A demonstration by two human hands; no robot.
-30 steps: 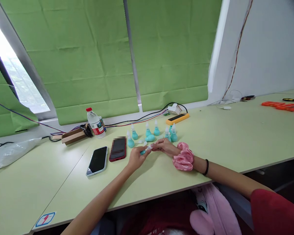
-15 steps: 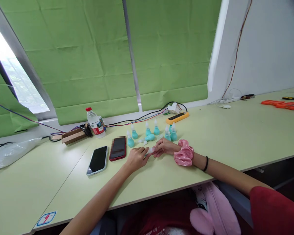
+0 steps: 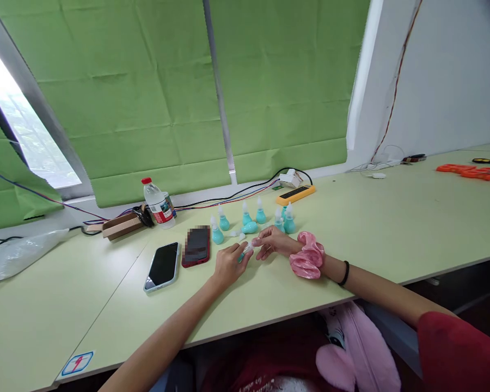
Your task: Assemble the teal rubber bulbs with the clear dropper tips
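In the head view, my left hand (image 3: 228, 264) is closed around a small bulb nasal aspirator (image 3: 241, 257); bits of its teal bulb show between the fingers. Its clear nozzle (image 3: 248, 247) points up and right, toward my right hand (image 3: 274, 240). The thumb and forefinger of that hand pinch the nozzle's end, while its other fingers curl loosely. Just beyond the hands lies a teal bulb (image 3: 249, 227) on its side, with a small clear piece (image 3: 242, 236) near it. Several upright teal aspirators with clear tips, one of them at the left (image 3: 217, 234), stand around these.
Two phones, one white-edged (image 3: 162, 267) and one red-cased (image 3: 196, 247), lie left of my hands. Behind them are a water bottle (image 3: 159, 204) and an open cardboard box (image 3: 123, 226). A yellow power strip (image 3: 295, 195) and cables run along the wall. Orange tools (image 3: 471, 172) lie far right.
My left hand has turned slightly, and more of the clear nozzle and teal bulb shows. My right fingers have loosened and shifted to the nozzle's end. The standing aspirators have not moved.
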